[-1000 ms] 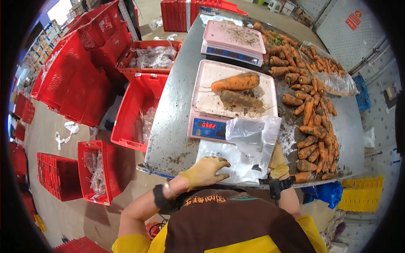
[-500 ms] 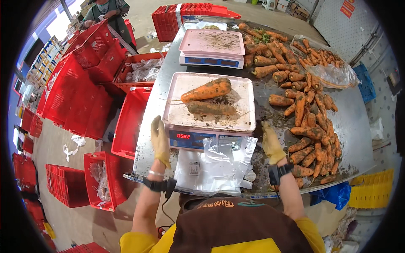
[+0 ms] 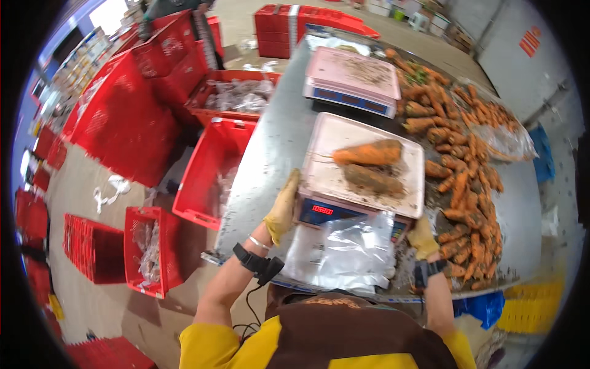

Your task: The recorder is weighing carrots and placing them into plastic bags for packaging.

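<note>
Two soil-covered carrots, an orange carrot (image 3: pixel 372 152) and a muddier carrot (image 3: pixel 375 180), lie on the dirty pale pan of a digital scale (image 3: pixel 326 132). Its red display is lit. My left hand (image 3: pixel 283 209), in a yellowish glove, lies along the scale's left side with fingers stretched out. At the front right corner is my right hand (image 3: pixel 423 240), gloved too; its fingertips are blurred and partly hidden by the scale. Clear and silvery plastic bags (image 3: pixel 356 246) lie against the scale's front, between my hands.
Heaped dirty carrots (image 3: pixel 470 203) cover the metal table's right side. Behind stands a second scale (image 3: pixel 353 71) with a pink pan. Red crates (image 3: pixel 203 166), some holding bagged goods, stand left of the table (image 3: pixel 270 123). Another person (image 3: pixel 175 7) is partly visible at the far left.
My view has turned, so the table appears shifted right and tilted. Both hands have come in closer against the scale's sides. The carrots still lie on the pan.
</note>
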Available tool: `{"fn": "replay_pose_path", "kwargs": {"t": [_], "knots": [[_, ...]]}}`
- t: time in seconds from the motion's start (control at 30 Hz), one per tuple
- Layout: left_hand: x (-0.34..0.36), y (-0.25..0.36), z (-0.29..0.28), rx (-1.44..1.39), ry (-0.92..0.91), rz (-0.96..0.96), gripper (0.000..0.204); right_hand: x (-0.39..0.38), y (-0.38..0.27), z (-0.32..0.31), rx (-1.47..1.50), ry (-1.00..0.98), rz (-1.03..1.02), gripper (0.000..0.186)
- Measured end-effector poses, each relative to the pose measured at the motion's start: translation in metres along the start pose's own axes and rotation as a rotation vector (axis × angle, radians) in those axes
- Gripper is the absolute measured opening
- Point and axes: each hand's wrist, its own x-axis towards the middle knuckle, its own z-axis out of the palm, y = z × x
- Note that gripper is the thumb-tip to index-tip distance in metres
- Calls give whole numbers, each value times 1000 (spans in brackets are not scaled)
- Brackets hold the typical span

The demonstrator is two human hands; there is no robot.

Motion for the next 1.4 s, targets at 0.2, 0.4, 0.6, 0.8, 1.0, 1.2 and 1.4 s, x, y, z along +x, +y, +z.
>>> {"fn": "replay_pose_path", "kwargs": {"t": [0.2,0.4,0.6,0.8,1.0,1.2,1.4], "knots": [[-28,84,-82,211,-101,58,55,-30,-10,19,-968,698,-291,34],[-65,76,7,499,-435,-103,40,-94,-23,112,-1014,53,27,40],[-73,-49,81,1584,-1085,52,35,-112,8,57,-36,314,86,31],[-61,-92,84,1530,-1116,86,49,-126,-91,-32,-247,780,-305,29],[-58,55,84,93,-962,-386,70,-83,-148,85,-1406,560,-779,56],[-78,98,99,469,-670,-330,90,-37,-134,159,-1761,83,-1016,64],[-76,50,51,293,-555,-427,82,-39,-126,146,-1679,213,-842,66]]}}
